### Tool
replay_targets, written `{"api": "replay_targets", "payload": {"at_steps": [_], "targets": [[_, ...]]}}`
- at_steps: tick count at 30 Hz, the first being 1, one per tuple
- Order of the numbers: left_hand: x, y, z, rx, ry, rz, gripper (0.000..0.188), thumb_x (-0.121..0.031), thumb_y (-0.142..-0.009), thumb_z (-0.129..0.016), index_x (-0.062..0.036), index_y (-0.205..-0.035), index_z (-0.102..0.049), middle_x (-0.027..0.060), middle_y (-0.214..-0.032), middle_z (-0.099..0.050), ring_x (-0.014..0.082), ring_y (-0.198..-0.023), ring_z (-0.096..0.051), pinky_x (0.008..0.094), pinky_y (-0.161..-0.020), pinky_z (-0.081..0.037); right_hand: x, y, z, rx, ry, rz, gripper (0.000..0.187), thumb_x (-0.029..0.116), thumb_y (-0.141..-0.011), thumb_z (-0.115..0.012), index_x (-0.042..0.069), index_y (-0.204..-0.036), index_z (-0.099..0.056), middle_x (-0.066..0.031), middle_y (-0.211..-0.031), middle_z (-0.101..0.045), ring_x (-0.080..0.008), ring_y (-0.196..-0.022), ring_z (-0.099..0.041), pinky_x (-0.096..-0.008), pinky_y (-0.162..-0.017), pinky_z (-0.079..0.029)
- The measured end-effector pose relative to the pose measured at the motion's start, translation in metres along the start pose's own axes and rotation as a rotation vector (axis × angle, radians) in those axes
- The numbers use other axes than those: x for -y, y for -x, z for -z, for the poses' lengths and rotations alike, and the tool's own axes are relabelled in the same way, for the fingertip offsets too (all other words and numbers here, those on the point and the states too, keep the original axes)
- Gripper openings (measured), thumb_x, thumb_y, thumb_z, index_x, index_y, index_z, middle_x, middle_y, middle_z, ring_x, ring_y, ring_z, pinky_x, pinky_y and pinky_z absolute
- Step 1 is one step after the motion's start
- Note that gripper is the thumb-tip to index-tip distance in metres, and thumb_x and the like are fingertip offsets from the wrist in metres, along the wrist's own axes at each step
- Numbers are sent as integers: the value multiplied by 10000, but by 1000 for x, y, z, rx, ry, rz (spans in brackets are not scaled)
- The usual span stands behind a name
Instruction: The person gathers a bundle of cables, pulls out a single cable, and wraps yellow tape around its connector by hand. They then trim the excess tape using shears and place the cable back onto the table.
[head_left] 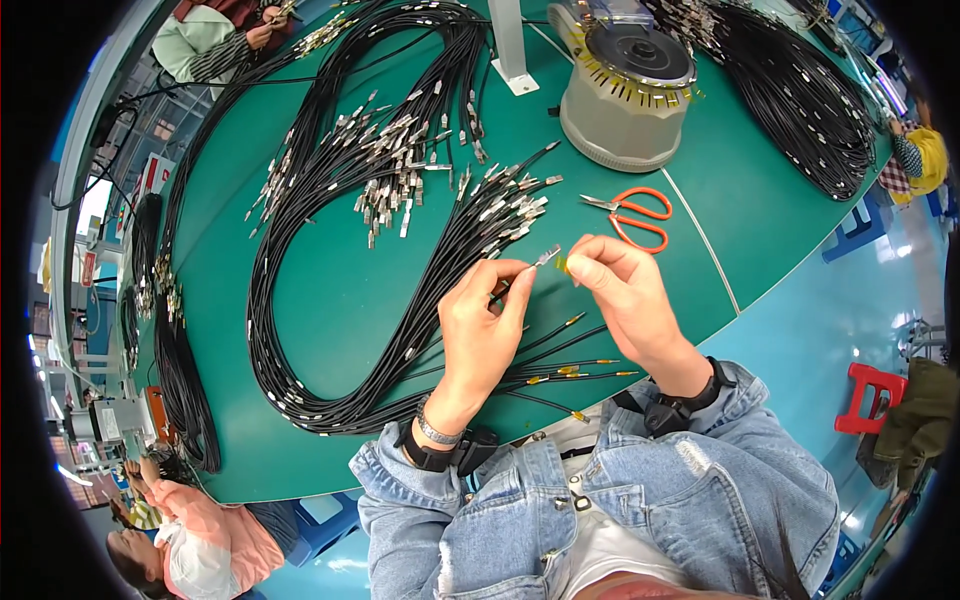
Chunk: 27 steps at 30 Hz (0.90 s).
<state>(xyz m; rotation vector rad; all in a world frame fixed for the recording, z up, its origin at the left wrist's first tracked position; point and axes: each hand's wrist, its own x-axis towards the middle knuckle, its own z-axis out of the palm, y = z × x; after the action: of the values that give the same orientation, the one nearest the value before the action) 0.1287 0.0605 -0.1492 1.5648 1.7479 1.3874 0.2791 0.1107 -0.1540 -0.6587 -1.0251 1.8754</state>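
Observation:
My left hand (482, 325) pinches a black cable near its end, and the cable's silvery metal connector (547, 255) sticks out past the fingertips toward the right. Close beside it, my right hand (630, 295) has thumb and forefinger closed on a small yellow label (562, 265). Whether the label touches the connector I cannot tell. Below both hands lie several cable ends with yellow labels (568, 370). To the left, a looped bundle of black cables (265, 335) ends in a cluster of metal connectors (510, 205). Orange-handled scissors (614, 208) rest just beyond my right hand.
A round grey dispenser (620, 125) with yellow labels around its rim stands beyond the scissors, near a white post (511, 50). More cable bundles (790, 110) cover the green table's (340, 285) far side. Co-workers sit at the left edges; a red stool (868, 400) stands right.

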Motion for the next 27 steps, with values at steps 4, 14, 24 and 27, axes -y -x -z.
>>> {"api": "replay_targets", "payload": {"at_steps": [4,14,24,27], "targets": [[-6,4,6,-74,-109,-71,66,-15,-789,-670,14,-807,-613,34,-675,-570,68,-508,-452,208,-459,-346,-6,5,-4,-9,16,-17,90,99,-862,-608,12,-862,-584,-7,-866,-541,-70,-793,-486,-227,-732,-389],[-5,15,1,-179,-179,-229,132,38,-736,-703,4,-776,-582,32,-640,-529,57,-480,-459,189,-411,-351,-12,4,-18,-37,104,75,101,87,-838,-649,4,-853,-593,3,-833,-560,-60,-777,-504,-212,-697,-408],[-3,14,-2,-185,-192,-286,156,0,-734,-715,-12,-759,-562,42,-677,-552,85,-422,-463,219,-356,-365,-14,0,-16,-49,169,85,77,62,-839,-629,7,-824,-577,-5,-843,-548,-71,-781,-502,-226,-725,-405],[-3,13,-2,-186,-194,-288,157,-1,-733,-716,-11,-758,-561,42,-672,-549,85,-421,-462,219,-356,-364,-14,-1,-16,-50,167,80,76,61,-839,-628,6,-823,-578,-6,-843,-550,-71,-778,-502,-226,-723,-406]]}}
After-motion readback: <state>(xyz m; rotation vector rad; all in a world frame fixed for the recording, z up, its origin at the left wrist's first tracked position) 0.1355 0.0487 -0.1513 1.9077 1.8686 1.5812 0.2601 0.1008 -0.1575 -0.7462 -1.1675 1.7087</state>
